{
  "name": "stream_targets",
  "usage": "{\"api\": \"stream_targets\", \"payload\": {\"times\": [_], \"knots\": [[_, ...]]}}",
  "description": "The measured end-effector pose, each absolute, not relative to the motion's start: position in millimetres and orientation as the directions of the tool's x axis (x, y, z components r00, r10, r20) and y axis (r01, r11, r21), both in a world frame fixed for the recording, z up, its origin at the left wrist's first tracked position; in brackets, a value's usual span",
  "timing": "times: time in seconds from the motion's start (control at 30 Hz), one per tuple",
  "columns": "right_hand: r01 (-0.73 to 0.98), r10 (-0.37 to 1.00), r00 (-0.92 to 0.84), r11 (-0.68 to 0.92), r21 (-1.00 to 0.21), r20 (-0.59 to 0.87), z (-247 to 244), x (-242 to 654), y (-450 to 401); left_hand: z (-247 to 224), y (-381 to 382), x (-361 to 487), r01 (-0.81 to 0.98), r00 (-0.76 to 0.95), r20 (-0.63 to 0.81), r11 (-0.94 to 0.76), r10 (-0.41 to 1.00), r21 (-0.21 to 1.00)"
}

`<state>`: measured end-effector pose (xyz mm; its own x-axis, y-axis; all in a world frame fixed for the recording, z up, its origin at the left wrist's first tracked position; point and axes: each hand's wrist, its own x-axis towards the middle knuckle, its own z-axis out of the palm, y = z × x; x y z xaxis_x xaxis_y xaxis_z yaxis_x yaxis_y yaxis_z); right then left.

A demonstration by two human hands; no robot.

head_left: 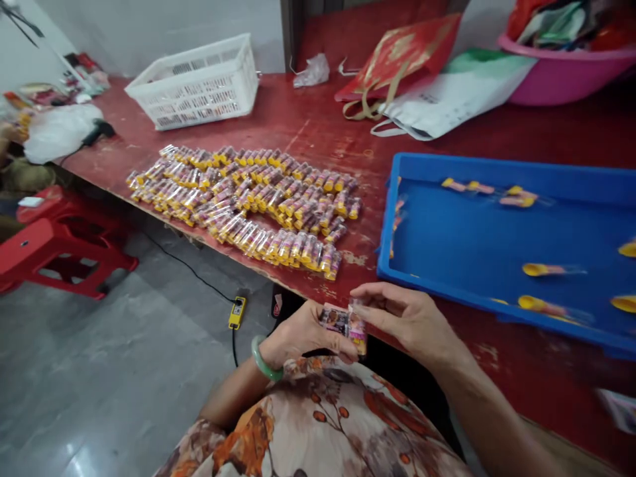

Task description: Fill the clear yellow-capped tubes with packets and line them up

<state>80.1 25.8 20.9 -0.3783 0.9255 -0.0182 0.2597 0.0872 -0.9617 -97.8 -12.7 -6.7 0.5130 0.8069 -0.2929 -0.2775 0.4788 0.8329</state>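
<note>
Far left of my fingers, there's the red stool (64, 252); further off, beyond it, a white plastic bag (62, 132) sits on the desk (293, 132). Coming right, the white basket (199, 93), well beyond my left fingers, and nearer to them the long rows of wrapped tubes (248, 205), lying close together, most yellow ends turned towards me.

Now my own work: my left fingers (330, 340) are closed round a small packet (356, 331), thumb across its near side, just in front of my body. Its long axis runs away from me, yellow end near, clear end far, leaning a little. And the look of it: shiny see-through wrap, dark print with brown on the left part, pink and yellow on the right.

Here are my right fingers (380, 320), bent over the packet's far clear end; whether they pinch it or only touch, I can't tell. Beyond them to the right, the blue tray (477, 242) with scattered yellow-ended pieces (541, 269), several pointing their yellow ends left. Further off past that, the pink basin (561, 76).
</note>
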Motion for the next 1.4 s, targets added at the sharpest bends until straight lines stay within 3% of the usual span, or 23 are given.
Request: {"api": "stream_targets", "payload": {"times": [0.1,0.2,0.33,0.47,0.63,0.77,0.87,1.0,1.07,1.23,1.4], "knots": [[0.233,0.911,-0.411,0.089,-0.968,-0.015,35,49,45,-9,-15,-120,-0.37,0.414,-0.303,0.463,0.859,0.806],[0.224,0.945,-0.325,0.106,-0.969,0.028,40,2,77,-19,-15,-144,-0.542,0.182,-0.327,0.372,0.927,0.753],[0.491,0.935,-0.32,0.301,-0.818,0.152,29,-67,130,-39,-17,-165,-0.713,-0.108,-0.423,0.226,0.9,0.664],[0.669,0.928,-0.331,0.358,-0.652,0.17,10,-113,161,-50,-23,-170,-0.782,-0.066,-0.436,0.225,0.897,0.581],[0.801,0.904,-0.374,0.426,-0.421,0.206,13,-122,160,-50,-21,-171,-0.726,-0.039,-0.416,0.26,0.909,0.636],[0.838,0.881,-0.391,0.46,-0.293,0.268,37,-79,148,-46,-13,-165,-0.686,0.016,-0.457,0.342,0.889,0.642],[0.912,0.913,-0.268,0.343,-0.224,0.308,51,1,148,-42,-11,-154,-0.669,0.063,-0.46,0.379,0.886,0.639],[0.994,0.962,0.039,-0.009,-0.113,0.27,55,142,157,-39,-9,-135,-0.605,0.122,-0.467,0.438,0.876,0.665],[0.992,0.967,0.115,-0.1,-0.075,0.229,52,206,157,-37,-6,-124,-0.574,0.145,-0.486,0.474,0.862,0.668],[0.98,0.981,0.157,-0.14,-0.144,0.112,39,296,145,-25,0,-93,-0.559,0.209,-0.458,0.49,0.864,0.669],[0.93,0.951,0.185,-0.088,-0.357,0.248,29,279,110,-14,2,-67,-0.553,0.202,-0.385,0.429,0.901,0.714]]}}
